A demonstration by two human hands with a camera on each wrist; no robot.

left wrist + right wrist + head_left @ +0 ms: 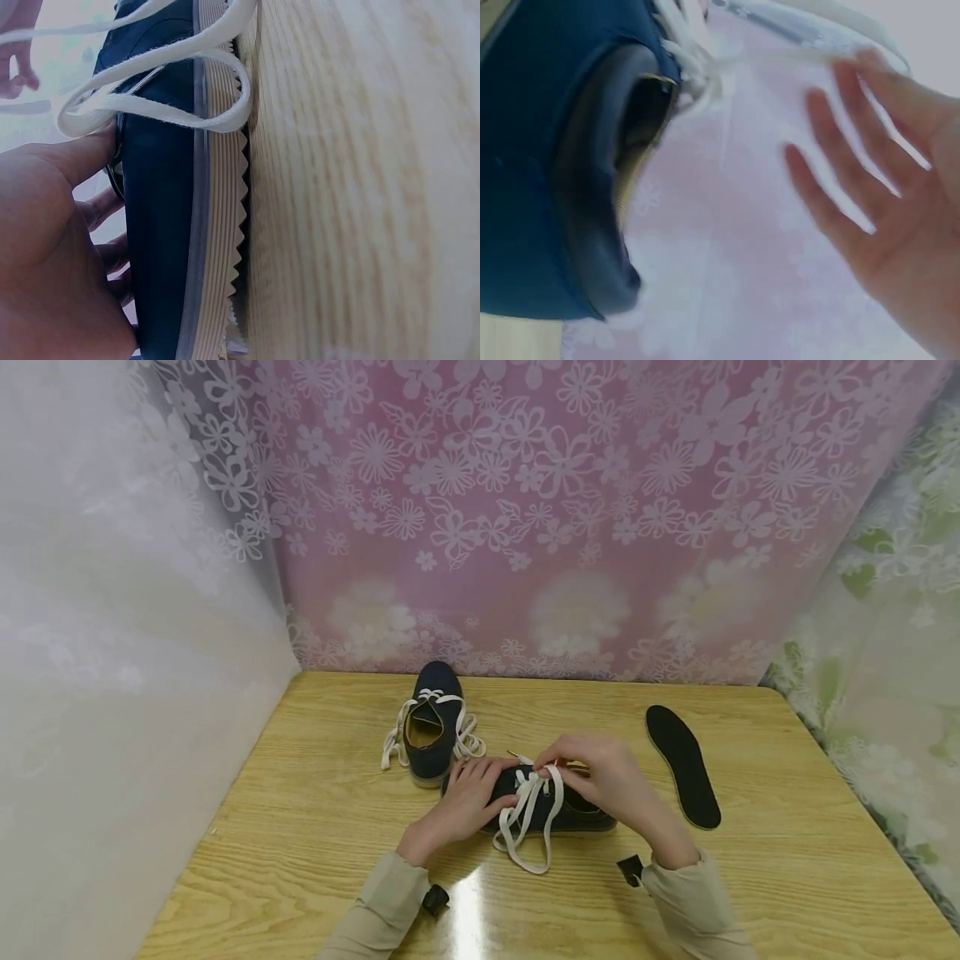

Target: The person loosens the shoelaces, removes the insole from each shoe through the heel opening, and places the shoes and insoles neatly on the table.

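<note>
A dark navy lace-up shoe (581,817) lies sideways before me, its toe to the left and its heel to the right. Over the toe, my left hand (468,797) holds the shoe, the thumb near the lace rows, as the left wrist view also shows. My right hand (603,768) is above the shoe's opening and pinches a white shoelace (528,802) between thumb and forefinger. In the right wrist view the pulled lace strand (780,57) runs blurred from the eyelets to the fingertips; the other fingers (832,199) are spread. A loop of lace hangs over the shoe's near side.
Behind and left stands a second navy shoe (431,762), toe away, its white laces (468,739) loose on both sides. A black insole (684,768) lies on the right of the wooden table (315,810). Floral curtains (525,543) enclose the table's back and sides.
</note>
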